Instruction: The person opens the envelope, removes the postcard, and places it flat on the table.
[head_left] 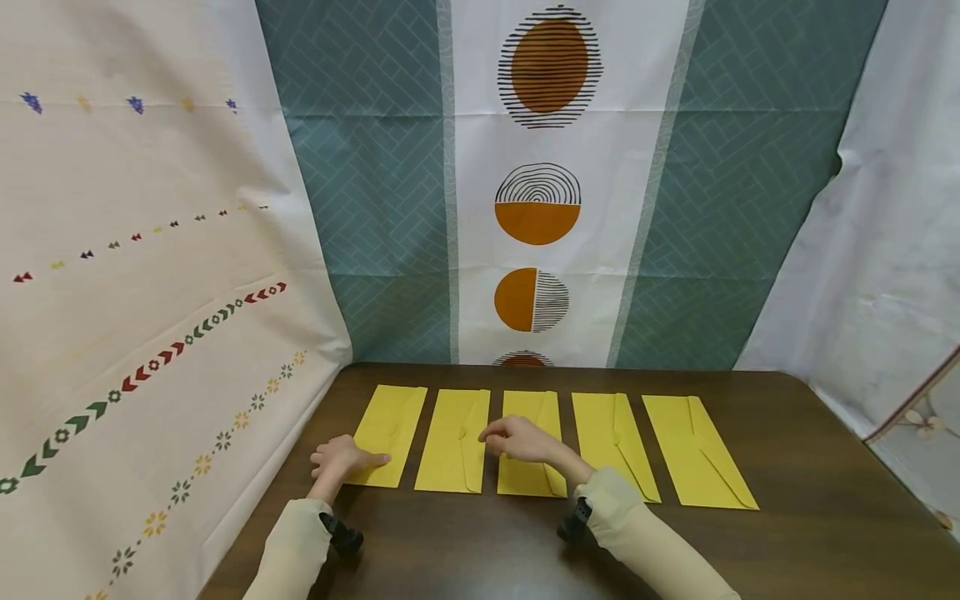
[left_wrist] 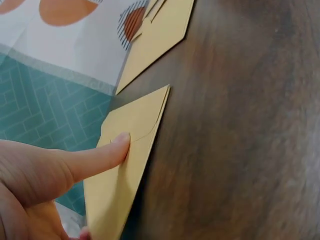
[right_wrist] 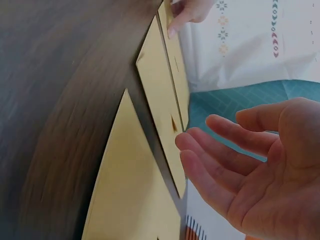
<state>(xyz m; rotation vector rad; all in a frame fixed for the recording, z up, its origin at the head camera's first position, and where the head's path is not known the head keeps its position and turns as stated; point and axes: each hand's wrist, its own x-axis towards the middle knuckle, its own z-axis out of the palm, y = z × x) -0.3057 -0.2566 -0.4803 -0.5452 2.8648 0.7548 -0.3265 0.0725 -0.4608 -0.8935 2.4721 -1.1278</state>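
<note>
**Status at Left End of Row**

From my remote station I located the leftmost flat, yellow, rectangular paper envelope (head_left: 390, 425) at the left end of a row of five on the dark brown wooden table (head_left: 465, 550). The bare left hand (head_left: 337, 458) gripped it at the left side: thumb laid across the flap face, remaining fingers at the edge, partly hidden. To its right I logged the second envelope (head_left: 447, 442), third envelope (head_left: 525, 483), fourth envelope (head_left: 600, 425) and fifth envelope (head_left: 697, 458), separated by narrow gaps. The bare right hand (head_left: 525, 440), fingers loosely bent and holding nothing, hovered above the third, fingertips toward the second. Behind the table hung a green-and-white cloth panel (head_left: 367, 167) printed with orange circles.
</note>
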